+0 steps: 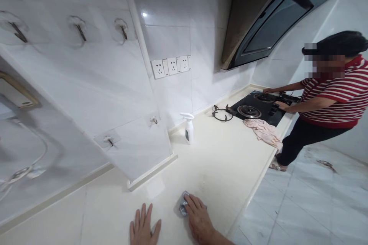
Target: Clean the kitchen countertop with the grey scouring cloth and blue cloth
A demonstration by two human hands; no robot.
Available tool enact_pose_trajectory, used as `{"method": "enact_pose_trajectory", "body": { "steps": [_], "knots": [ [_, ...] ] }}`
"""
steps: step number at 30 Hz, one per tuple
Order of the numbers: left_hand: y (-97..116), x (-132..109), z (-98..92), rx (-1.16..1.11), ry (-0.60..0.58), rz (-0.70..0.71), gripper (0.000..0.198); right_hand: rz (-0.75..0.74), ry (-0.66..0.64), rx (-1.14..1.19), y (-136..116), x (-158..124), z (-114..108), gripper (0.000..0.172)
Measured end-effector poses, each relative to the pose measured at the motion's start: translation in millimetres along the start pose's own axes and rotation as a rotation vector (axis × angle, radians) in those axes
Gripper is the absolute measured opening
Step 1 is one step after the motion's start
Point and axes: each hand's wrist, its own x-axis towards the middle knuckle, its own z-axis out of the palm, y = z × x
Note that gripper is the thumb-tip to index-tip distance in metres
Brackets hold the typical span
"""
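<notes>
My left hand (144, 225) rests flat on the cream countertop (218, 149), fingers spread and holding nothing. To its right, my right hand (199, 217) presses a crumpled grey cleaning cloth (184, 203) against the counter. Part of the cloth is hidden under my fingers. A white spray bottle (189, 129) stands upright farther back, close to the wall and apart from both hands.
A black gas hob (258, 109) lies at the far right, with a pot stand (223, 115) beside it. A pink cloth (263, 132) drapes toward the counter's edge. A co-worker (336, 99) has both hands at the hob. A range hood (276, 23) hangs above.
</notes>
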Motion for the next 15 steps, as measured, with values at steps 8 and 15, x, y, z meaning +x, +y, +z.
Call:
{"method": "enact_pose_trajectory", "body": {
  "steps": [8, 15],
  "knots": [
    [3.4, -1.0, 8.3, 0.040, 0.127, 0.054, 0.067, 0.015, -0.132, 0.061, 0.6, 0.2, -10.2, 0.058],
    [6.5, -2.2, 5.1, 0.006, 0.107, 0.037, 0.067, 0.024, -0.096, 0.052, -2.8, -1.6, -12.2, 0.061]
  ]
}}
